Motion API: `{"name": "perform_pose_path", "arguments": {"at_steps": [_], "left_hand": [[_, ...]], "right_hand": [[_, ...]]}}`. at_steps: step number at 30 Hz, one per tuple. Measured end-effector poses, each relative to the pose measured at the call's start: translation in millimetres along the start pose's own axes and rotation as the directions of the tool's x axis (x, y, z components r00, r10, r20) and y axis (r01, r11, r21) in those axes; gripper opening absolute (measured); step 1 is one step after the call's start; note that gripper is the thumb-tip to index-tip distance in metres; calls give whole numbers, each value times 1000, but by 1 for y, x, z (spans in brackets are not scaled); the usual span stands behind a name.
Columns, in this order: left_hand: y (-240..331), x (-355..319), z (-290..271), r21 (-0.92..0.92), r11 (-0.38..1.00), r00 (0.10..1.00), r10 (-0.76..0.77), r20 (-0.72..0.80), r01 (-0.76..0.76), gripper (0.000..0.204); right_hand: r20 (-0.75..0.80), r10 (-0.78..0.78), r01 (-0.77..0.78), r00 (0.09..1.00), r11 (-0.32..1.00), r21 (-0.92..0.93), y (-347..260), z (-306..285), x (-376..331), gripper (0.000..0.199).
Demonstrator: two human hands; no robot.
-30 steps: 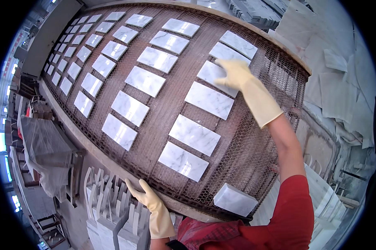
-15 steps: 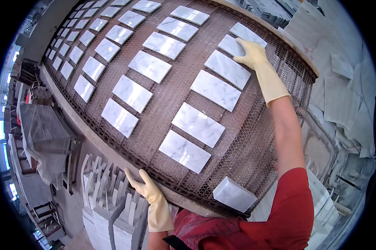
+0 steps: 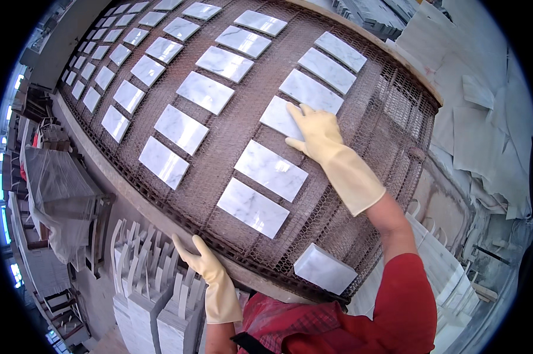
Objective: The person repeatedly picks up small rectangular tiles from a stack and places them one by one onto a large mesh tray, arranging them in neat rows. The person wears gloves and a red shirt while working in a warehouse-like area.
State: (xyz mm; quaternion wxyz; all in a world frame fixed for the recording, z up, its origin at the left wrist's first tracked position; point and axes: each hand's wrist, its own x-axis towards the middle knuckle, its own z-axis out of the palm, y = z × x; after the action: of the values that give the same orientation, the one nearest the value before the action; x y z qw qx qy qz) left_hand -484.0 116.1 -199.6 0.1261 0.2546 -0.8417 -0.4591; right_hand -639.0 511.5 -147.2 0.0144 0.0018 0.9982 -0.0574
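Across a brown wire-mesh conveyor belt (image 3: 361, 194) carrying rows of white marble tiles, the right hand (image 3: 315, 131) is pressing flat, fingers spread, on a white veined rectangular marble tile (image 3: 280, 117) whose long axis is slanting rightward-down, while the left hand (image 3: 200, 259), open, is resting against the belt's near edge, well apart

glossy white marble tiles (image 3: 270, 170) lie on rusty metal mesh (image 3: 231, 138).

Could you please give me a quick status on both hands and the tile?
Right hand flat on white marble tile, open. Left hand open at mesh belt edge. Neighbouring tiles close by.
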Motion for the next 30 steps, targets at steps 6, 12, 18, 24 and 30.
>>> {"name": "perform_pose_path", "arguments": {"at_steps": [6,12,18,24,30], "left_hand": [[-1,-2,-4,52,999,1000,8,14,-8,82],[-1,3,5,23,999,999,35,27,-36,82],[-10,7,2,12,999,999,30,28,-31,87],[-17,6,0,37,997,998,65,-15,-64,86],[-9,2,4,20,998,998,59,-21,-58,85]], "right_hand": [[-7,35,-35,999,996,84,-2,3,6,83],[-118,-9,20,993,996,89,-2,10,-12,81],[-187,-94,155,978,927,342,-23,-29,-168,88],[267,63,-161,962,919,361,-96,-27,-331,111],[198,201,-248,959,935,254,-109,16,-337,119]]}}
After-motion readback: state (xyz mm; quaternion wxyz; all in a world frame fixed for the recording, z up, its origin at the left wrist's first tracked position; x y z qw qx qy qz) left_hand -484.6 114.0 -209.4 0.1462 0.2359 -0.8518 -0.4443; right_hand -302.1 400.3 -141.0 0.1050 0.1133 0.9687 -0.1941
